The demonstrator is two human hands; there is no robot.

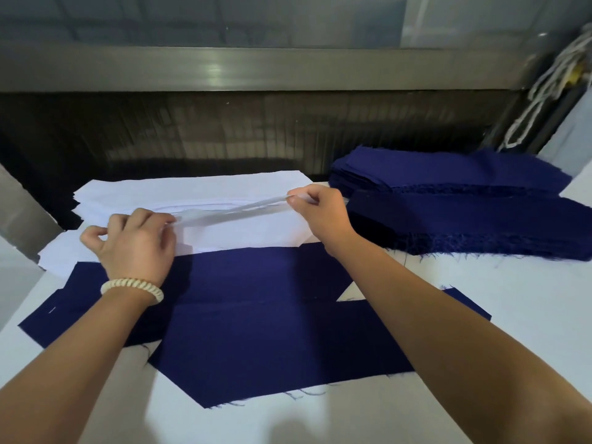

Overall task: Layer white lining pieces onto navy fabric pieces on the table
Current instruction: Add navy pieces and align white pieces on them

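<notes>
A white lining piece hangs stretched between both hands, seen edge-on just above the white lining stack. My left hand pinches its left end; a beaded bracelet is on that wrist. My right hand pinches its right end between thumb and fingers. Below my forearms, navy fabric pieces lie flat and overlapping on the white table, their frayed edges toward me.
A thick stack of navy fabric pieces sits at the right, its frayed edges toward me. Behind the table runs a dark ribbed wall below a metal ledge. White cord hangs at the far right.
</notes>
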